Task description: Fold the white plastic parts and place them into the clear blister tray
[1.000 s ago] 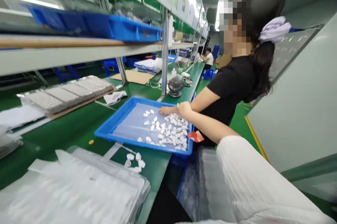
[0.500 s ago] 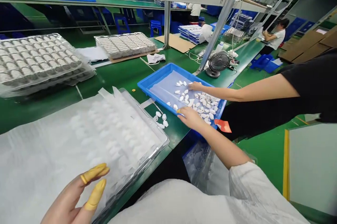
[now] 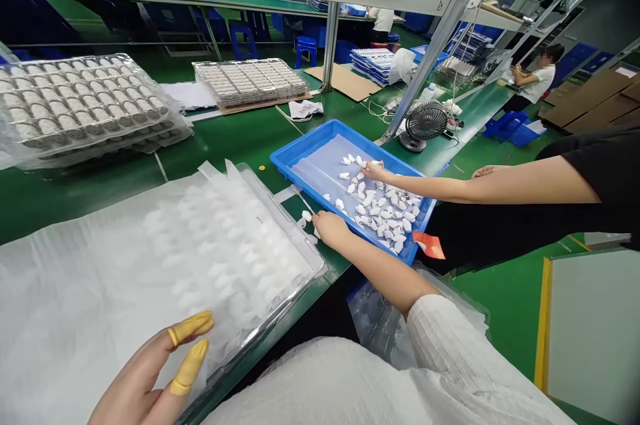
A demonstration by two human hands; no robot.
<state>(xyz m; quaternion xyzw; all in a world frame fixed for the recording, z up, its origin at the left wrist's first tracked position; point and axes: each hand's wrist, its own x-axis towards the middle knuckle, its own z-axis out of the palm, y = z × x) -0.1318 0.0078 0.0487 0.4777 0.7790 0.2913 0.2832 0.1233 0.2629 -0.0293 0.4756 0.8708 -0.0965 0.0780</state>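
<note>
My left hand (image 3: 155,372), with yellow finger cots on thumb and finger, hovers above the near end of a sheet-covered clear plastic tray (image 3: 320,266). Thumb and finger are apart with nothing between them. The translucent white sheet (image 3: 100,278) hides rows of pale shapes. My right hand (image 3: 333,230) reaches down beside the tray, its fingers curled and partly hidden. At its fingertips are the end of a thin rod (image 3: 303,200) and a few small white pieces (image 3: 306,216). More white pieces (image 3: 387,212) lie scattered in a blue tray (image 3: 310,138) beyond.
A co-worker's hand (image 3: 375,170) reaches into the blue tray from the right. An orange tag (image 3: 429,245) sits at its corner. Filled clear trays (image 3: 85,105) stand stacked at left, others (image 3: 253,82) at the back. A small black fan (image 3: 425,124) stands by the metal post.
My right hand has moved left from the blue tray's near rim to the loose pieces and rod, its fingers curling. The left hand keeps its pose. The view has shifted slightly.
</note>
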